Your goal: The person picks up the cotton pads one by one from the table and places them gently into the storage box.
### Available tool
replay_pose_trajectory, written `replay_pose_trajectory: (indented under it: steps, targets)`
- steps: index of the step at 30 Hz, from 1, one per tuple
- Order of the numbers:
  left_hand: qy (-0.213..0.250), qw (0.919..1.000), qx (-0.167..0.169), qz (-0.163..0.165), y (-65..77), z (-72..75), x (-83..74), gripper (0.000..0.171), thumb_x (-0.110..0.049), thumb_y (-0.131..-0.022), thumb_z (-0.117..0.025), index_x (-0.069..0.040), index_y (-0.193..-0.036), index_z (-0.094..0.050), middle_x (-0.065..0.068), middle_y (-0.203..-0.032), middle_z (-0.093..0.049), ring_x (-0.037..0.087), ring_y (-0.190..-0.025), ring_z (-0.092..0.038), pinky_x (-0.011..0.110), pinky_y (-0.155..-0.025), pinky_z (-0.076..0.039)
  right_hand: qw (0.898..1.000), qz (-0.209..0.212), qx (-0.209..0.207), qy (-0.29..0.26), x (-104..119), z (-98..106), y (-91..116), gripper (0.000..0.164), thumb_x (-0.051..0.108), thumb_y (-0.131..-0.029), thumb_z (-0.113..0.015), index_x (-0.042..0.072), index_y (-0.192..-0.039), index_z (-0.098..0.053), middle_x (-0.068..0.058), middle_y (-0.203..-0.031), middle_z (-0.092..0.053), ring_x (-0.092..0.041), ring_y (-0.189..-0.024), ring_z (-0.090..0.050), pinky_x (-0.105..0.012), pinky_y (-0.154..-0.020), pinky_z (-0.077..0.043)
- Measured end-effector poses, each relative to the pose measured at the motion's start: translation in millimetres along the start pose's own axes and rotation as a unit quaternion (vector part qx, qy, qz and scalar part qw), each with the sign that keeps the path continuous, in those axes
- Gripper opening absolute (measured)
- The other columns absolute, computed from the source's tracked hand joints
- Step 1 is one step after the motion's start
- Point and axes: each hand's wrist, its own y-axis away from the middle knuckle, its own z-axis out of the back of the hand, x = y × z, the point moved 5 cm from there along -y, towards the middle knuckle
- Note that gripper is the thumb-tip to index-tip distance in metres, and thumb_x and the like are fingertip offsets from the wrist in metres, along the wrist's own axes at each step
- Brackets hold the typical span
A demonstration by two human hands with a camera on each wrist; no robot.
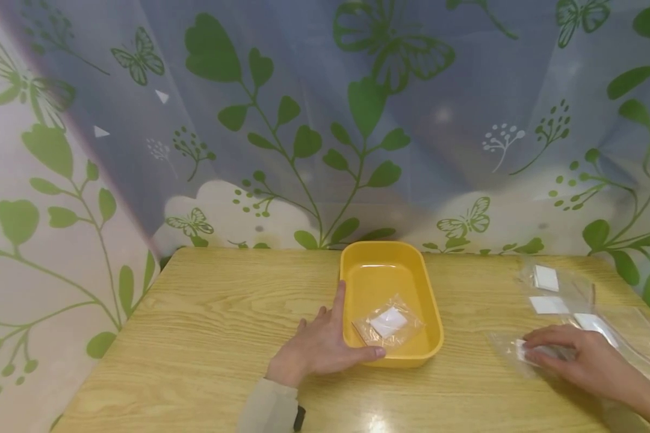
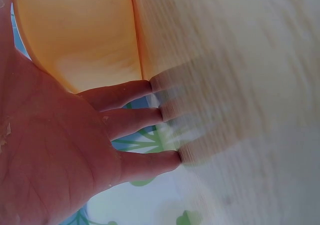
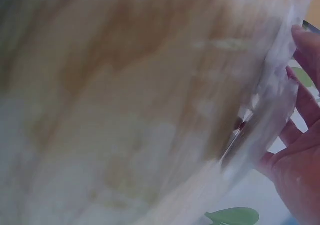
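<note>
A yellow tray (image 1: 433, 328) stands on the table with a clear plastic bag (image 1: 411, 325) holding a white square inside it. My left hand (image 1: 325, 346) rests against the tray's near left corner, thumb along the front rim and index finger along the left side. In the left wrist view, the other fingers (image 2: 135, 122) of the left hand (image 2: 55, 140) stretch straight to the tabletop. Off to the right, my right hand (image 1: 585, 361) pinches another clear bag (image 1: 502, 346) with a white piece in it. The right wrist view shows the bag (image 3: 265, 130) at the fingers of the right hand (image 3: 300, 160).
More clear bags with white squares lie at the table's right side, among them one bag (image 1: 546, 278) farther back and one (image 1: 598, 328) behind the right hand. A patterned curtain (image 1: 314, 120) hangs behind the wooden table (image 1: 211, 337), and another covers the left side.
</note>
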Motion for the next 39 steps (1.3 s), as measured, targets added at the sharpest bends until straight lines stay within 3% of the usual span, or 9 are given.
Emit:
replay_pose_trajectory:
  steps: [7, 14, 22, 26, 33, 39]
  targets:
    - [-0.004, 1.0000, -0.003, 0.001, -0.7, 1.7, -0.3, 0.132, -0.087, -0.077, -0.061, -0.027, -0.163, 0.019, 0.025, -0.161, -0.038, 0.044, -0.154, -0.029, 0.071, -0.123, -0.017, 0.999, 0.005, -0.013, -0.045, 3, 0, -5, 0.050, -0.007, -0.057, -0.091, 0.030, -0.088, -0.078, 0.024, -0.096, -0.074, 0.025, -0.102, -0.055, 0.003, -0.080, -0.043]
    - [-0.008, 1.0000, -0.001, 0.002, -0.1, 2.0, 0.5, 0.131, -0.087, -0.077, -0.060, -0.027, -0.163, 0.019, 0.025, -0.161, -0.038, 0.044, -0.154, -0.029, 0.071, -0.123, -0.017, 0.999, 0.003, -0.016, -0.045, 17, -3, -11, 0.054, -0.011, -0.059, -0.088, 0.031, -0.091, -0.076, 0.018, -0.095, -0.075, 0.024, -0.099, -0.057, 0.001, -0.080, -0.044]
    - [-0.011, 0.9999, -0.005, -0.001, 0.4, 1.8, -0.9, 0.132, -0.087, -0.076, -0.061, -0.026, -0.164, 0.017, 0.026, -0.161, -0.038, 0.044, -0.154, -0.029, 0.070, -0.123, -0.018, 0.998, -0.019, -0.038, -0.038, 29, -2, -17, 0.054, -0.010, -0.063, -0.087, 0.031, -0.095, -0.077, 0.017, -0.094, -0.076, 0.025, -0.101, -0.056, 0.002, -0.085, -0.041]
    - [-0.013, 0.9999, -0.002, -0.001, 0.1, 1.1, -1.1, 0.132, -0.087, -0.077, -0.061, -0.026, -0.164, 0.018, 0.025, -0.161, -0.040, 0.044, -0.153, -0.030, 0.070, -0.123, -0.019, 0.996, -0.058, -0.035, -0.054, 34, -1, -21, 0.045, -0.006, -0.072, -0.085, 0.030, -0.097, -0.078, 0.016, -0.097, -0.078, 0.026, -0.104, -0.055, 0.003, -0.088, -0.038]
    - [-0.010, 1.0000, 0.000, 0.000, 0.4, 0.8, -0.2, 0.132, -0.087, -0.077, -0.060, -0.026, -0.164, 0.018, 0.024, -0.161, -0.039, 0.044, -0.154, -0.028, 0.070, -0.123, -0.018, 0.982, -0.142, -0.035, -0.120, 34, 3, -29, 0.027, -0.003, -0.086, -0.078, 0.018, -0.102, -0.079, 0.032, -0.104, -0.071, 0.026, -0.105, -0.055, 0.002, -0.084, -0.042]
    - [-0.006, 1.0000, -0.003, -0.001, 0.5, 0.5, 0.1, 0.132, -0.087, -0.076, -0.061, -0.026, -0.164, 0.017, 0.025, -0.161, -0.039, 0.044, -0.154, -0.029, 0.071, -0.123, -0.018, 0.959, -0.181, -0.063, -0.211, 32, 7, -34, 0.022, -0.013, -0.090, -0.068, 0.001, -0.106, -0.074, 0.030, -0.101, -0.072, 0.013, -0.093, -0.067, -0.006, -0.077, -0.053]
